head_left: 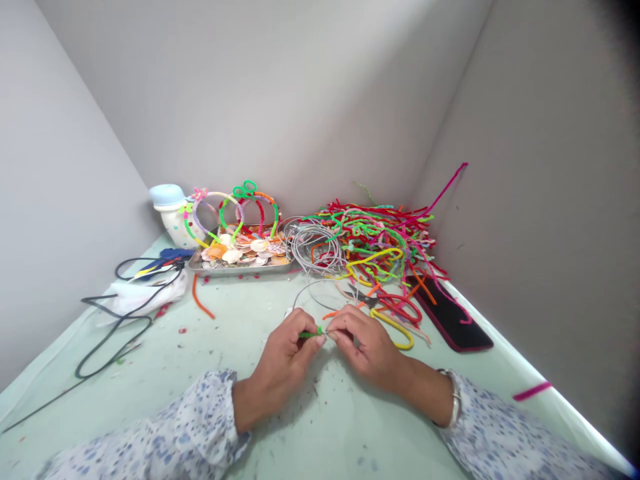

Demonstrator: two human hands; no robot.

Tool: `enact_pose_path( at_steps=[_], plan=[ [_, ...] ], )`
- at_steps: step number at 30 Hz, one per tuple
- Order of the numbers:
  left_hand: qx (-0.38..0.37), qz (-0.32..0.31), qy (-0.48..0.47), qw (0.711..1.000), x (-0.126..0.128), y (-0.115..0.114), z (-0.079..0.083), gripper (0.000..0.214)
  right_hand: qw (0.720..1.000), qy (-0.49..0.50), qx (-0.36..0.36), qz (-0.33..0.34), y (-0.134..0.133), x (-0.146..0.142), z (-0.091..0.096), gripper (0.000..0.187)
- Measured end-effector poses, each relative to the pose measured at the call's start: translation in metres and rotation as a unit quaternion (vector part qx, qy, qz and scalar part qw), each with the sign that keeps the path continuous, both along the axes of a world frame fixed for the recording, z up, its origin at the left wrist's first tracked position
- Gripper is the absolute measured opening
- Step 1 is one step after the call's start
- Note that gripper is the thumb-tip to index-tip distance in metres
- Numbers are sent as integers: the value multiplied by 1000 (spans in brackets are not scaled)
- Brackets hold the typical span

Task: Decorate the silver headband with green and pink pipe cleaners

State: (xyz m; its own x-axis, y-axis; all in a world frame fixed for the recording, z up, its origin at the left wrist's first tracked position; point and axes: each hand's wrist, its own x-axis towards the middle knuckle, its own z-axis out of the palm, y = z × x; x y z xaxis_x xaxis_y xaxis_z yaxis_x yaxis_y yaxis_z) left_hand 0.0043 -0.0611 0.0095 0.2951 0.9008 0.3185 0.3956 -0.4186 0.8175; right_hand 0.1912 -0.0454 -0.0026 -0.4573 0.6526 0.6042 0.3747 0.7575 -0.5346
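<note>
My left hand (287, 350) and my right hand (367, 343) meet over the pale green table (240, 393), fingers pinched together. Between them runs a short green pipe cleaner (311, 333), which the left fingers grip. The right fingertips pinch its end, where a thin grey wire (320, 285) loops away toward the back. An orange pipe cleaner piece (331, 314) lies just behind the right hand.
A big heap of coloured pipe cleaners (380, 243) fills the back right corner, with a coil of grey wire (313, 247) beside it. A metal tray (240, 265) of shells, a white jar (173, 217), black cables (120, 320) and a dark phone (453, 317) surround the hands.
</note>
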Motion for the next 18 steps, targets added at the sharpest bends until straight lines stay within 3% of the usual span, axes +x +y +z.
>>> enact_pose_path(
  at_steps=[18],
  plan=[
    [-2,1,5,1000,-3,0,1,15,1000,3,-10,-7,-1,0,1,10]
  ],
)
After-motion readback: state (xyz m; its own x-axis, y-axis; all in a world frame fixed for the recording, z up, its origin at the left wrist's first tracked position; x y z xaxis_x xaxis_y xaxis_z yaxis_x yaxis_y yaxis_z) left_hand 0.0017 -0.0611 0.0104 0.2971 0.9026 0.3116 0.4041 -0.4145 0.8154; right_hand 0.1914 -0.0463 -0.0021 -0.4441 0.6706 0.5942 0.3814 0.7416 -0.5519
